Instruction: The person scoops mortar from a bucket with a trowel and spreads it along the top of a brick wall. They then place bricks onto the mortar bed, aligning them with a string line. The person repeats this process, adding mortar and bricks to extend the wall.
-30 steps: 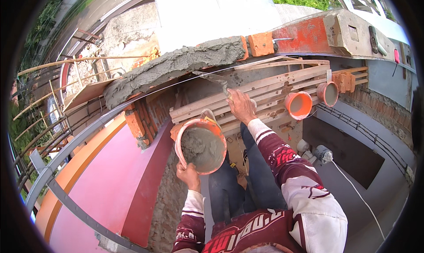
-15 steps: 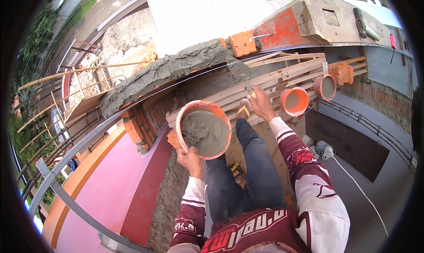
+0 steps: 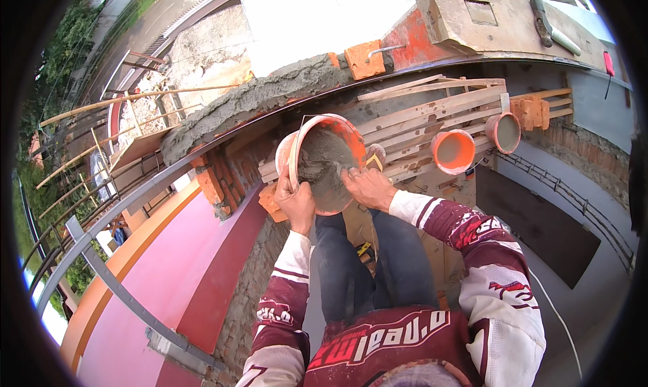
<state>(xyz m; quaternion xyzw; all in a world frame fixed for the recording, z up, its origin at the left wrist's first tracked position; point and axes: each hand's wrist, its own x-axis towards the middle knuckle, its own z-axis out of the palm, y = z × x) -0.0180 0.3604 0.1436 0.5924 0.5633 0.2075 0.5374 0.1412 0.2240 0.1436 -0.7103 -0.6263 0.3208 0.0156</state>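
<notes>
My left hand [image 3: 295, 203] grips the near-left rim of an orange bucket [image 3: 286, 159], holding it tilted above my legs. Wet grey mortar [image 3: 317, 159] fills much of the bucket. My right hand [image 3: 368, 187] is closed on a trowel at the bucket's right side; the blade is down in the mortar and hard to make out. Beyond the bucket, a rough bed of mortar [image 3: 250, 102] covers the wall top. One orange brick [image 3: 364, 61] stands at the right end of that bed, beside a bent metal rod [image 3: 387, 48].
Wooden planks [image 3: 412, 120] run under my foot. Two more orange buckets [image 3: 453, 152] stand to the right, near stacked bricks [image 3: 530, 112]. A hammer [image 3: 550, 29] lies on the concrete ledge [image 3: 442, 19]. A grey metal rail [image 3: 125, 221] curves along the left.
My right hand has brought the trowel from beside the wall top down and left into the bucket. The bucket has shifted slightly up and right, tilting in my left hand.
</notes>
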